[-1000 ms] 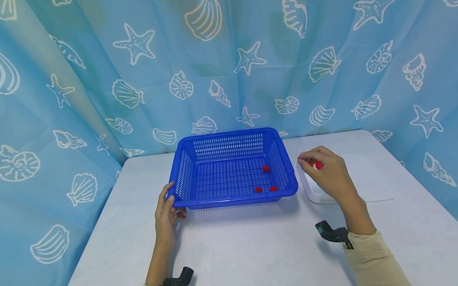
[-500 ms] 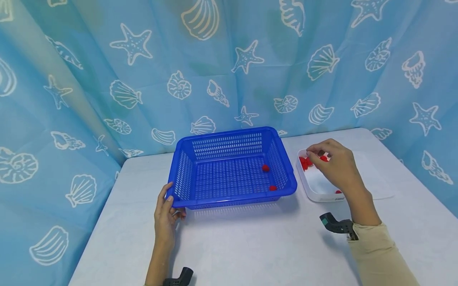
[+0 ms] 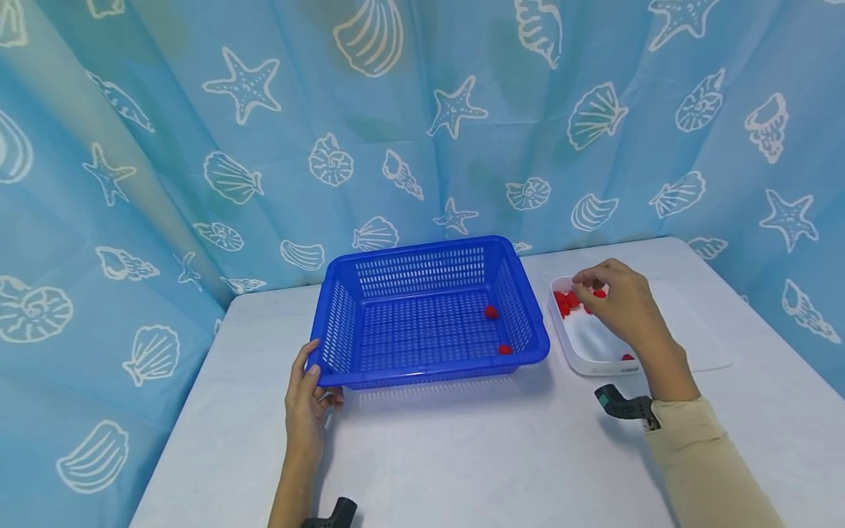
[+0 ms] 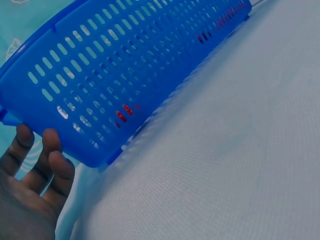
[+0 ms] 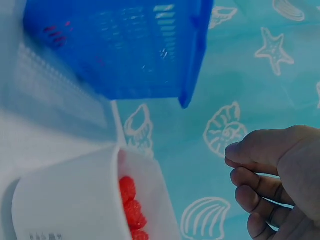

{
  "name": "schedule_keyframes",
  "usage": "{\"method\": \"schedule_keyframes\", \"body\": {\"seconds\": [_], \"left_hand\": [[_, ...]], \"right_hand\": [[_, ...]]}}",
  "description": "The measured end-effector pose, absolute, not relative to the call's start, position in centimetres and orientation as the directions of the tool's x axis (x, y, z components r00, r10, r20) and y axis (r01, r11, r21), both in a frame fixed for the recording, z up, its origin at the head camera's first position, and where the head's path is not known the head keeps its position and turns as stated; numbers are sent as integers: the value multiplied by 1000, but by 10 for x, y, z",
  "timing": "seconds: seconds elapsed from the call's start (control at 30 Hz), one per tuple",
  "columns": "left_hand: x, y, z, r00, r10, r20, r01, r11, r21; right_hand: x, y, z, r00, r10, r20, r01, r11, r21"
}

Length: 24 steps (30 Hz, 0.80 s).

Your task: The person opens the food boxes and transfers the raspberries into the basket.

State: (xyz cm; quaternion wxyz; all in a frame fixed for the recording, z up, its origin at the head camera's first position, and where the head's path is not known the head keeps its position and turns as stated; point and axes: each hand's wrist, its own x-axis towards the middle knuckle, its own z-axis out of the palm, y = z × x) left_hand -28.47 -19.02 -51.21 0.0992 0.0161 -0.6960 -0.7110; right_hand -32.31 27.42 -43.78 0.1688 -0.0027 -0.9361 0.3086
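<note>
My left hand (image 3: 306, 411) holds the near left corner of a blue plastic basket (image 3: 429, 375); in the left wrist view its fingertips (image 4: 63, 165) lie beside the corner. Inside the basket, two small red berries (image 3: 491, 312) show on the right, and more red shows through the slots of its side in the left wrist view. Above a white container (image 3: 584, 364) hovers my right hand (image 3: 620, 304), its thumb near the index fingertip and the fingers loosely bent. Nothing shows between them in the right wrist view. Bumpy red berries (image 5: 131, 212), like raspberries, cluster inside the container.
A white sheet or lid (image 3: 693, 330) lies to the right of the container. Behind the white table (image 3: 429, 462) hangs a blue curtain (image 3: 396, 110) printed with shells and starfish. One more red berry (image 3: 627, 357) lies at the container's near side.
My right hand has moved to the right, from the container's left edge to over its middle. One berry near the basket's front wall has dropped out of sight. The left hand stays put.
</note>
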Motion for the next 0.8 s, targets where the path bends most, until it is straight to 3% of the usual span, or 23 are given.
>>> {"method": "schedule_keyframes", "body": {"seconds": [0.5, 0.8], "left_hand": [[-285, -190, -509, -982, -165, 88, 96, -43, 994], [-285, -188, -510, -982, -166, 88, 97, -47, 994]], "right_hand": [[-342, 280, -462, -987, 16, 162, -77, 834, -547], [-348, 278, -479, -989, -26, 143, -91, 875, -475]]}}
